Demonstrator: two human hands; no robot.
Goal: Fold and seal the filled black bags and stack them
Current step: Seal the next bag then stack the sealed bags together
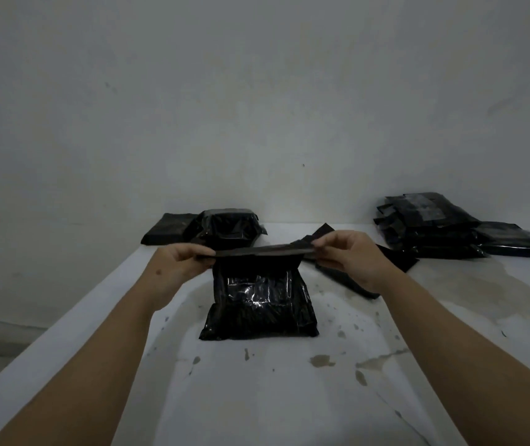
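Note:
A filled glossy black bag [259, 304] lies on the white table [273, 397] in front of me. Its top flap [257, 251] is lifted off the table and stretched level between my hands. My left hand [180, 257] pinches the flap's left end, and my right hand [350, 255] pinches its right end. A stack of black bags [228, 228] stands at the back centre against the wall, with a flat black packet [168, 231] beside it on the left.
A larger pile of black bags [443, 226] spreads across the back right of the table. Another black bag [363, 272] lies flat just behind my right hand. The tabletop is stained and its left edge runs diagonally. A pale wall closes the back.

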